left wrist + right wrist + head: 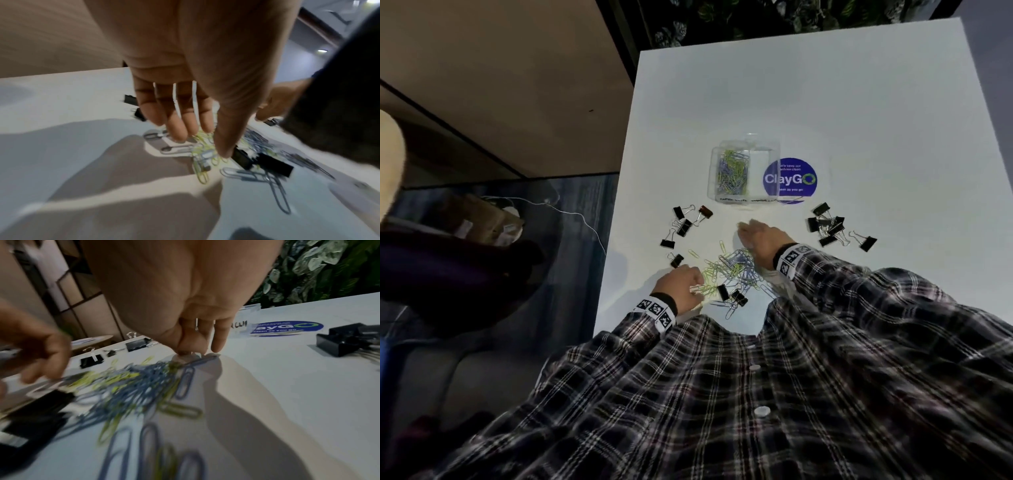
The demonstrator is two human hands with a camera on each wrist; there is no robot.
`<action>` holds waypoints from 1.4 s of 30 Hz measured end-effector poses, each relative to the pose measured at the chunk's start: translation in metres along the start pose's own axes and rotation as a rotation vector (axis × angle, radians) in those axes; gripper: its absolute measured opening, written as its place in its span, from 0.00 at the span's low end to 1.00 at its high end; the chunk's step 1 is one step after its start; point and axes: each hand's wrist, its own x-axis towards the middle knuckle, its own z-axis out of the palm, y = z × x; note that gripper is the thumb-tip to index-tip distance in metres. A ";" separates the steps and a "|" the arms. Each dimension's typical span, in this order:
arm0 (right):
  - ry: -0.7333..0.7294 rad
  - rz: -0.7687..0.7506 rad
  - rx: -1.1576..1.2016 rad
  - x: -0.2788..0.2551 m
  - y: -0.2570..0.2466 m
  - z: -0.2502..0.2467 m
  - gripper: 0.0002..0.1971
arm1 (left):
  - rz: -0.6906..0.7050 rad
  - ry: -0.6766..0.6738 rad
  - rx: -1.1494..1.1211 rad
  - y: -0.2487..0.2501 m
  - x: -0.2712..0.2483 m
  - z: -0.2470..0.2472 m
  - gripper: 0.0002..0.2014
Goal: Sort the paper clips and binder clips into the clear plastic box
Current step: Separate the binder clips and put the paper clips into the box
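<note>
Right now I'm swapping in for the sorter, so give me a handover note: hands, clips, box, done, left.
Left hand pinches yellow paper clips at the near pile's edge. Right hand: fingertips down on the table by the paper clip pile; grip unclear.
Clear box: its left compartment already holds paper clips.
Left: the pile, and binder clips, none boxed: left group, right group, two in the pile.

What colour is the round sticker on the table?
The round sticker is dark blue with white lettering, clearest in the head view.
</note>
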 end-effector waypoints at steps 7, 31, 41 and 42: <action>0.227 -0.098 0.297 -0.068 0.019 0.030 0.32 | 0.367 -0.045 0.175 0.028 0.021 0.020 0.29; -0.003 -0.230 0.056 -0.059 -0.042 0.053 0.24 | -0.089 0.414 -0.280 -0.043 0.019 -0.036 0.09; 0.163 -0.183 0.159 -0.069 -0.037 0.051 0.15 | -0.019 0.489 -0.001 -0.032 0.021 -0.013 0.14; 0.209 -0.148 0.217 -0.072 -0.032 0.047 0.15 | 0.013 0.498 0.025 -0.029 0.019 -0.011 0.14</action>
